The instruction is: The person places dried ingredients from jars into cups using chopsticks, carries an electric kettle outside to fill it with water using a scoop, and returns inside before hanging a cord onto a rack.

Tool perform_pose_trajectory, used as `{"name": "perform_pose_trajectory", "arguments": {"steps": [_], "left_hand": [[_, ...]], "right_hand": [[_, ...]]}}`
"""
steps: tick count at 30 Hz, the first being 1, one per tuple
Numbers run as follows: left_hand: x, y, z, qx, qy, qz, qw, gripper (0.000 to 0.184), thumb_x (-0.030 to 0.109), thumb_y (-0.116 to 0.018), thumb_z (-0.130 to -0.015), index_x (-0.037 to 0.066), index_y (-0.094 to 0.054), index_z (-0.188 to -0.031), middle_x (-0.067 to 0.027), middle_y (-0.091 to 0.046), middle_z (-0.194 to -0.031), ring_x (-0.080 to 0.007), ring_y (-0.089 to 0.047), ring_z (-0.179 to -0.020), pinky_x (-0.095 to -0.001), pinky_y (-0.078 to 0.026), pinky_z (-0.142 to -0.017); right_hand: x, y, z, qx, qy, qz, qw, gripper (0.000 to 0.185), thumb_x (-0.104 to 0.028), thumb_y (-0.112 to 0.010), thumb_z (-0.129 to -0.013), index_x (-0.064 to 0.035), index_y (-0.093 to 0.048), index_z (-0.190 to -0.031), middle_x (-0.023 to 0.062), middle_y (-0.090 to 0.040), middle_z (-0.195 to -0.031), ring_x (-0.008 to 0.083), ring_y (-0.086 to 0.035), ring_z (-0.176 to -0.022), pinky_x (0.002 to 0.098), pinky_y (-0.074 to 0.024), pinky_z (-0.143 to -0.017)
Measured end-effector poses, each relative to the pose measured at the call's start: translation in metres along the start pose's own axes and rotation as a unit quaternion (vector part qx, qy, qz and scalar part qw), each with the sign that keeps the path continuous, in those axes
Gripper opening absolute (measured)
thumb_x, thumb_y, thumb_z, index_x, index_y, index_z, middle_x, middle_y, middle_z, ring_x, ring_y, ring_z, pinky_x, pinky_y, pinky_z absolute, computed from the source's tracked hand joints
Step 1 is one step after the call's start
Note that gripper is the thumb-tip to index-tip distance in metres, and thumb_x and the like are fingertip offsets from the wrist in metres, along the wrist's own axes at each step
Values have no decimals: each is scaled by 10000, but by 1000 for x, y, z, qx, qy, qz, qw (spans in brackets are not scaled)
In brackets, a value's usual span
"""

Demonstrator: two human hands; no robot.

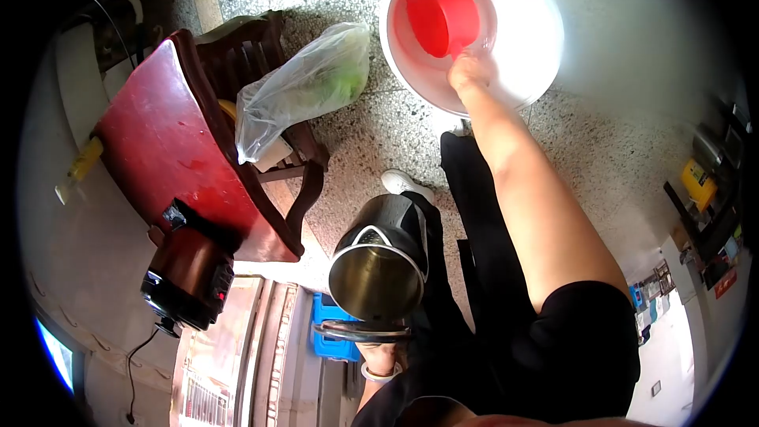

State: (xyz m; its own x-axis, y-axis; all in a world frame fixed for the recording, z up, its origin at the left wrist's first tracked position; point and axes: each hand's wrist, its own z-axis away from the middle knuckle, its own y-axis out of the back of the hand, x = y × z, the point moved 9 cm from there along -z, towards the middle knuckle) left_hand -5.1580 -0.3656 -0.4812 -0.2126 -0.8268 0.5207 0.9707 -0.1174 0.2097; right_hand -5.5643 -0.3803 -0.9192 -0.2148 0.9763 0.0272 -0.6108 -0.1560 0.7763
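My right hand (470, 73) is closed around the handle of a red water dipper (465, 17). The dipper is inside a large white bucket (547, 39), tilted so its hollow shows. My left hand (381, 357), with a bangle at the wrist, is below the raised lid of a black electric kettle (389, 217). The kettle hangs in front of my legs with its mouth facing up toward me, its metal inside visible. Most of the left hand's fingers and the kettle's handle are hidden behind the lid, but the hand carries the kettle's weight.
On the left is a dark red table (170, 138) bearing a brown and black appliance (190, 269) with a cord. A wooden chair (304, 146) holds a clear plastic bag (304, 83) with something green inside. A blue box (336, 340) lies behind the kettle. The floor is speckled stone.
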Motion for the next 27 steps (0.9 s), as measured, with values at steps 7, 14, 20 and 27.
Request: {"name": "perform_pose_trajectory", "arguments": {"steps": [7, 14, 20, 27], "left_hand": [[-12, 6, 2, -11, 3, -11, 1000, 246, -161, -611, -645, -32, -613, -855, -103, -643, -802, -168, -616, -676, -286, -519, -668], [-2, 7, 20, -22, -45, -59, 997, 174, -15, -647, -690, -25, -617, -861, -108, -643, -825, -180, -611, -731, -275, -489, -684], [2, 8, 39, -17, -73, -64, 995, 190, -88, -597, -694, -31, -586, -875, -101, -629, -813, -187, -615, -738, -297, -504, -694], [16, -5, 49, -62, -80, -33, 994, 198, -92, -577, -683, 0, -548, -856, -55, -573, -803, -150, -562, -769, -282, -478, -714]], "right_hand": [[-16, 27, 35, -308, -8, -200, 930, 108, -111, -485, -730, -32, -526, -791, 98, -543, -589, 203, -533, -502, 324, -415, -480], [-13, 84, 73, -325, -6, -365, 872, 85, -38, -555, -685, -35, -473, -707, 43, -453, -510, 127, -446, -418, 276, -342, -372], [6, 133, 99, -314, 65, -357, 878, 116, -54, -589, -687, 1, -519, -761, 44, -490, -556, 123, -460, -434, 272, -361, -362], [37, 187, 162, -299, 131, -405, 854, 133, -61, -597, -717, 24, -528, -793, 41, -488, -556, 120, -475, -424, 267, -384, -365]]}}
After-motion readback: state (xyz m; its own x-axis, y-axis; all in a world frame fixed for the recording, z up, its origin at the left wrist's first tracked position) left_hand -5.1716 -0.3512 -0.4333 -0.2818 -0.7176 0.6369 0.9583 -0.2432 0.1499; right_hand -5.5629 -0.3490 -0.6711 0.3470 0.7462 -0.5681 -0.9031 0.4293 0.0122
